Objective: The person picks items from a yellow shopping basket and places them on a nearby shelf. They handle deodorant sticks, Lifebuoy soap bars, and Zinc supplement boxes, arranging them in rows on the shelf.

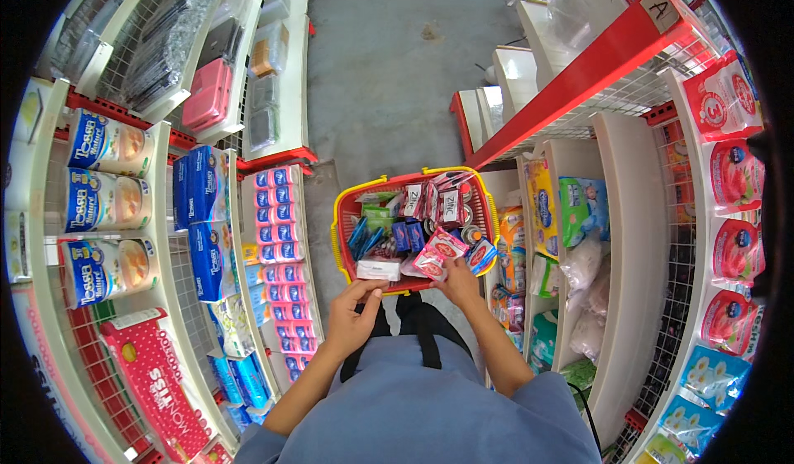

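A red plastic shopping basket with yellow handles point(335, 236) lies before me, filled with small packaged goods. My right hand point(460, 283) touches the lower edge of red-and-pink soap packs point(440, 253) at the basket's near right; whether it grips them I cannot tell. My left hand point(355, 316) is at the near left rim, thumb and fingertips close together, just below a small white box point(378, 270). Blue boxes point(408, 236), dark red packs labelled ZINC point(451, 206), a green pack point(377, 213) and round-topped cans point(471, 234) are also inside. A blue-and-red pack point(482, 256) leans at the right.
Shelves with Tessa tissue packs point(111, 200), pink-and-blue tissue rolls point(277, 216) and a red Montiss pack point(158, 383) flank my left. On my right are shelves of diaper packs point(583, 206) and red pouches point(736, 250). A red shelf post point(577, 79) slants above them. Grey floor point(384, 79) runs ahead between the shelves.
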`<state>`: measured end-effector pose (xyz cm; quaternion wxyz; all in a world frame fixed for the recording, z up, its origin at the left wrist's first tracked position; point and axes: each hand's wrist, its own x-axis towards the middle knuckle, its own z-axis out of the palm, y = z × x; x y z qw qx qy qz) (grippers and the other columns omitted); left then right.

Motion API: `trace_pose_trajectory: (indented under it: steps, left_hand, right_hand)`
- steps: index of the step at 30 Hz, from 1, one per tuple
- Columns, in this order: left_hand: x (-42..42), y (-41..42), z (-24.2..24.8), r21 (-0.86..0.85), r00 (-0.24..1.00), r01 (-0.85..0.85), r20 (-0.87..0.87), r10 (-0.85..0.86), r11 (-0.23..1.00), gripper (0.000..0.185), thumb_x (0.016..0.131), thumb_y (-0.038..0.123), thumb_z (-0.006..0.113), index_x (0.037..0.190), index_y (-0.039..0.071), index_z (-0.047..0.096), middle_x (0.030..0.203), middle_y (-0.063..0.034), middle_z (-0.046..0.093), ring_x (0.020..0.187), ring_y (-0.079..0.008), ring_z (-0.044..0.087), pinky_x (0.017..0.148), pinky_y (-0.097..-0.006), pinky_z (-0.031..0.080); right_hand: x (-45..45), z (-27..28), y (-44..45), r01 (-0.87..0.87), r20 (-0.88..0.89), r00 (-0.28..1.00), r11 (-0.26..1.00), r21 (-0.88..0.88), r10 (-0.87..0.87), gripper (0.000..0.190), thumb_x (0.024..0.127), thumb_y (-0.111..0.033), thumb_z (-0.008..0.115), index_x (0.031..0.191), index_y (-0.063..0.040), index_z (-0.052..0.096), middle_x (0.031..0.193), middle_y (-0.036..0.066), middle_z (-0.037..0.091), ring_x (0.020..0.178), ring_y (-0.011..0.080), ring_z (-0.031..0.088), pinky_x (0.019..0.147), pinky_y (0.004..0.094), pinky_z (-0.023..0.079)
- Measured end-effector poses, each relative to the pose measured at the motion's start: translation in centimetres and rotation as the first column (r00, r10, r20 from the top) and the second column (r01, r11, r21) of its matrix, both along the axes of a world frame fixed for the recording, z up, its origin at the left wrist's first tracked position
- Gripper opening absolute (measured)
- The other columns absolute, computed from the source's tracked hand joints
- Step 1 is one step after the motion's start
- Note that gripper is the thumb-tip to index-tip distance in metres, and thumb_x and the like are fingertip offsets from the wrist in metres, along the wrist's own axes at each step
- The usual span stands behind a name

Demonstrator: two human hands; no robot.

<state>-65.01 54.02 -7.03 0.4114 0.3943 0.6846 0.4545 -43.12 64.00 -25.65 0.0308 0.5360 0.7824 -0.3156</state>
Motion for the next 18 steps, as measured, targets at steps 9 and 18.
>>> trace_pose_trajectory:
  steps: [9, 18]
  left_hand:
    - [-0.9, -0.6, -0.3, -0.071, 1.0, -0.001, -0.003, 0.001, 0.997, 0.02, 0.095, 0.008, 0.053, 0.109, -0.001, 0.064, 0.1, -0.0092, 0.066, 0.09, -0.0131, 0.063, 0.081, -0.026, 0.049]
    - [-1.8, -0.3, -0.3, 0.026, 0.994, -0.109, -0.018, 0.11, 0.994, 0.019, 0.093, 0.008, 0.056, 0.106, -0.001, 0.066, 0.094, -0.0105, 0.068, 0.086, -0.013, 0.064, 0.077, -0.0253, 0.048]
  right_hand:
    - [0.5, -1.5, 2.0, -0.054, -0.124, 0.991, 0.998, 0.012, 0.055, 0.02, 0.081, -0.019, 0.063, 0.091, -0.001, 0.061, 0.09, 0.02, 0.063, 0.086, 0.0379, 0.063, 0.075, 0.0475, 0.051]
    - [1.0, 5.9, 7.8, 0.374, -0.55, 0.76, 0.925, -0.067, -0.347, 0.012, 0.085, -0.013, 0.065, 0.087, -0.001, 0.063, 0.074, 0.011, 0.065, 0.067, 0.0195, 0.062, 0.064, 0.0313, 0.049]
